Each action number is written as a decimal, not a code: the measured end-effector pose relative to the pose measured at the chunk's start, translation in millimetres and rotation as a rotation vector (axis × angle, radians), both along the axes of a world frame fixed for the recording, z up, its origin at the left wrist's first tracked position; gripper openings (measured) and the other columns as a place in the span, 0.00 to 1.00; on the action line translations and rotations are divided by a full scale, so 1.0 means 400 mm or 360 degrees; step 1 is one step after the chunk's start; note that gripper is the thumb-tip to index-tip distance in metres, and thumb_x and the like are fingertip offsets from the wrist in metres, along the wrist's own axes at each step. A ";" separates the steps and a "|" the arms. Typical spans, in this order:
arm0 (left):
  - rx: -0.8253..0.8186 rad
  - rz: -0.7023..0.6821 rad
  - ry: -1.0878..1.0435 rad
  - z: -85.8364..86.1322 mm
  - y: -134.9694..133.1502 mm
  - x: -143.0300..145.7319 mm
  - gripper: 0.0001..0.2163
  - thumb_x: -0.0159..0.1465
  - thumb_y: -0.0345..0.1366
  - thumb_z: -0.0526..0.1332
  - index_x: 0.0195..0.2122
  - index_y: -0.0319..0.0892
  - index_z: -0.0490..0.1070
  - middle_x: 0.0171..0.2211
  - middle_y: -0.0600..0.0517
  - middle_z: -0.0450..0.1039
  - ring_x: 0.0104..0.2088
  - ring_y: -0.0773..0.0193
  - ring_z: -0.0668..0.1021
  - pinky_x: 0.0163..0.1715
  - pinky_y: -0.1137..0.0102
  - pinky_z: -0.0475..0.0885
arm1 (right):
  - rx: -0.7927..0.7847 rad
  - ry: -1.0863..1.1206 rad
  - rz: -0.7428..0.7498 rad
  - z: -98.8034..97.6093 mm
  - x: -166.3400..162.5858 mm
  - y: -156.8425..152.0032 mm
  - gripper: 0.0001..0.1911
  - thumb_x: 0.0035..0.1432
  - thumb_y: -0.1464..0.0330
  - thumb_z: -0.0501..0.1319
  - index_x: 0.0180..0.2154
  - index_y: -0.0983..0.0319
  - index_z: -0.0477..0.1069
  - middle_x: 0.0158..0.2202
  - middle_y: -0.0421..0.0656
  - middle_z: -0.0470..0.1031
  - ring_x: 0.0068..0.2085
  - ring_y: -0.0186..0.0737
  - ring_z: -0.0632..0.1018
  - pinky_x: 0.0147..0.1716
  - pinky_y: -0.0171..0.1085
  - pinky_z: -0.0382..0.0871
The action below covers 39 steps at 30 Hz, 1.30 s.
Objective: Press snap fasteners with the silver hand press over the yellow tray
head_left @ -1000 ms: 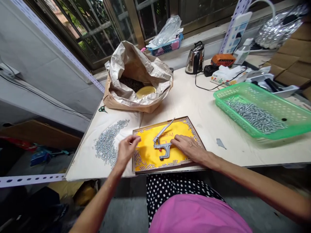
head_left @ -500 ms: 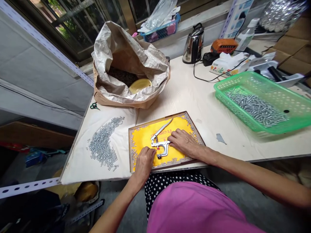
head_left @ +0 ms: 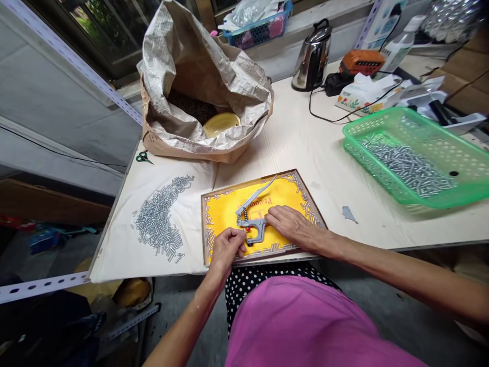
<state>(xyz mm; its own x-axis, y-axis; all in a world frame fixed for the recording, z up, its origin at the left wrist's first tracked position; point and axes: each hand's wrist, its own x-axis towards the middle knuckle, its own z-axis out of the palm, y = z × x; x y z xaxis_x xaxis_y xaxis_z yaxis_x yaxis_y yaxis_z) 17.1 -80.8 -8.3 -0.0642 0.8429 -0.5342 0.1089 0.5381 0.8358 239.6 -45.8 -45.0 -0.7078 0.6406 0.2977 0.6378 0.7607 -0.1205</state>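
A pair of grey metal snap pliers (head_left: 261,227) lies on a yellow sheet in a shallow tray (head_left: 310,200), its long handle pointing up and away to the right. My right hand (head_left: 293,227) has its fingers curled at the right side of the pliers' body, holding it. Close to the jaw, by a small red part, my left hand (head_left: 226,246) is closed in a pinch; whatever lies between the fingertips is too small to make out. Short silver metal pins (head_left: 209,237) line the tray's edges.
Left of the tray lies a pile of metal pins (head_left: 158,219), with green scissors (head_left: 144,157) behind it. A large woven sack (head_left: 244,137) stands at the back. On the right are a green basket (head_left: 405,196) of pins, a kettle (head_left: 311,58) and a cable.
The view has shifted slightly. The pliers' body has tipped a little, its grey face now turned differently. My left fingers have stayed at the jaw, and my right hand remains on the pliers.
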 end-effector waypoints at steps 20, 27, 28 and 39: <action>-0.0266 0.0143 -0.0180 0.025 0.013 0.000 0.21 0.44 0.42 0.76 0.32 0.34 0.73 0.17 0.52 0.74 0.16 0.72 0.73 0.19 0.79 0.69 | 0.0005 0.0053 -0.0041 0.024 -0.008 -0.023 0.11 0.69 0.75 0.47 0.42 0.63 0.68 0.36 0.45 0.69 0.37 0.42 0.65 0.37 0.41 0.57; -0.0324 0.0070 -0.0061 0.030 0.025 0.008 0.12 0.51 0.37 0.73 0.28 0.35 0.73 0.16 0.53 0.73 0.15 0.72 0.73 0.19 0.79 0.69 | 0.0072 0.0033 -0.0027 0.019 -0.014 -0.016 0.11 0.69 0.75 0.47 0.42 0.63 0.67 0.36 0.45 0.69 0.37 0.42 0.65 0.38 0.41 0.57; -0.0334 0.0019 -0.0015 0.031 0.029 0.008 0.12 0.52 0.37 0.73 0.28 0.35 0.73 0.16 0.52 0.73 0.15 0.72 0.73 0.19 0.79 0.69 | 0.0060 0.0027 -0.0020 0.019 -0.013 -0.014 0.11 0.68 0.76 0.47 0.42 0.64 0.67 0.36 0.45 0.69 0.37 0.43 0.65 0.38 0.41 0.57; -0.0671 -0.0465 0.0231 0.045 0.087 -0.005 0.13 0.51 0.39 0.73 0.24 0.37 0.73 0.12 0.55 0.69 0.11 0.72 0.70 0.13 0.80 0.63 | -0.0186 -0.0122 -0.0025 0.011 -0.017 0.009 0.09 0.65 0.77 0.51 0.43 0.63 0.67 0.38 0.46 0.71 0.41 0.44 0.66 0.39 0.42 0.56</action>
<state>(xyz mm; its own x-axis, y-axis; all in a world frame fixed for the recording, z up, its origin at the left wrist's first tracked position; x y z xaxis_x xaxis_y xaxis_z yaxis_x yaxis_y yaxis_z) 14.9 -46.0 9.9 0.0424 0.5510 -0.8334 0.4030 0.7539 0.5189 232.7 -42.1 -40.6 -0.7150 0.6791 0.1660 0.6605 0.7341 -0.1579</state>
